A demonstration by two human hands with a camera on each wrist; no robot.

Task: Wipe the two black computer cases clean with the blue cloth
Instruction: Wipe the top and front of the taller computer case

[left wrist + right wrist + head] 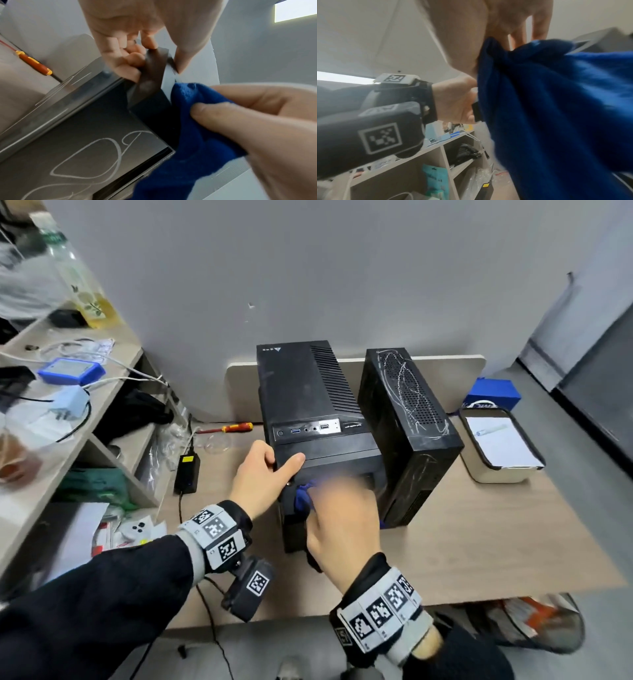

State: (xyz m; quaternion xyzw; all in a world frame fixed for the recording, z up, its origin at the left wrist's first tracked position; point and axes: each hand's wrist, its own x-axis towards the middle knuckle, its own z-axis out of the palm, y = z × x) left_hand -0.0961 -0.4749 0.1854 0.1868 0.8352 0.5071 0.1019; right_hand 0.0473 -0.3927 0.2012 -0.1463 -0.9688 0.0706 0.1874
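Two black computer cases stand side by side on the desk. The larger case (305,395) has a port panel on top; the slimmer case (407,419) to its right carries white scribbles. My left hand (263,474) grips the larger case's near top-left corner (150,70), fingers curled round the edge. My right hand (342,515), blurred, holds the blue cloth (303,496) bunched against that case's front face. The blue cloth (197,135) shows pinched by the thumb in the left wrist view. Across the right wrist view the blue cloth (556,108) hangs.
A shelf unit (68,412) cluttered with cables and a blue box stands at the left. A red screwdriver (236,428) and a black power adapter (186,472) lie left of the cases. A white tray (500,446) and a blue box (493,393) sit at the right.
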